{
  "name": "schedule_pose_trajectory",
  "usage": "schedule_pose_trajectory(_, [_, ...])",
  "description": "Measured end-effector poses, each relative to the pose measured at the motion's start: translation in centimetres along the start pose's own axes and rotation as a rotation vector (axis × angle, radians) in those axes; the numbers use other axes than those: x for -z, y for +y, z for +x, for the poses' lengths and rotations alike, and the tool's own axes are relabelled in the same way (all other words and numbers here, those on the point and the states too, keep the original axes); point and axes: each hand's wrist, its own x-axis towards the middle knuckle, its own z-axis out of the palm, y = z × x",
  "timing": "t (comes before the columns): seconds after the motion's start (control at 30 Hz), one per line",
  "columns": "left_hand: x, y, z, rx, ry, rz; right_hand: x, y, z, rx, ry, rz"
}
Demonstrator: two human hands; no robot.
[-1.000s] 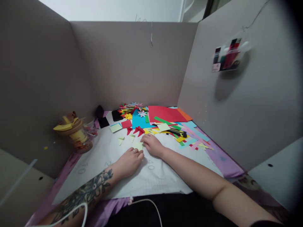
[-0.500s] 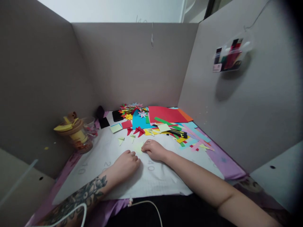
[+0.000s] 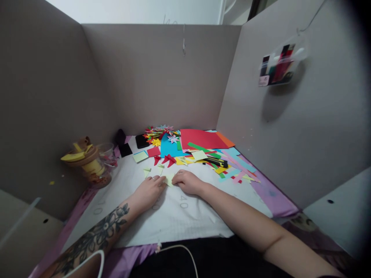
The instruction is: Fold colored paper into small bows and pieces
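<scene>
Where the two hands come close together on the white sheet, a small pale green paper lies between them, its edges partly covered by fingers. The left hand touches its left side with the fingertips, and the right hand, fingers curled, touches its right side; whether either grip is pinching the paper or only pressing on it, I cannot tell. Just beyond sit two pale green folded pieces, then some red folded pieces, with a red square and a light green square to their left. To the right, a black and yellow cutter rests among loose coloured strips. Farther back, a blue sheet reaches toward a large red sheet, which partly covers an orange sheet, and a heap of folded paper stars lies near the rear wall. A brown and yellow cup stands at the far left, in front of a clear cup. Purple cloth shows past the right edge of the white sheet, and a clear package hangs on the right wall.
</scene>
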Motion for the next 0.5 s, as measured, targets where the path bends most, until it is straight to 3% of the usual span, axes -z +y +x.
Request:
schedule_pose_trajectory(0.3, [-1.3, -1.0, 0.4, -0.191, 0.095, -0.111, 0.0, 0.2, -0.1, 0.06, -0.02, 0.058])
schedule_pose_trajectory(0.4, [-1.7, -1.4, 0.7, -0.167, 0.108, -0.131, 0.0, 0.3, -0.1, 0.093, -0.023, 0.092])
schedule_pose_trajectory(0.5, [-2.2, -1.7, 1.1, -0.051, 0.129, -0.138, -0.1, 0.4, -0.1, 0.11, -0.017, 0.117])
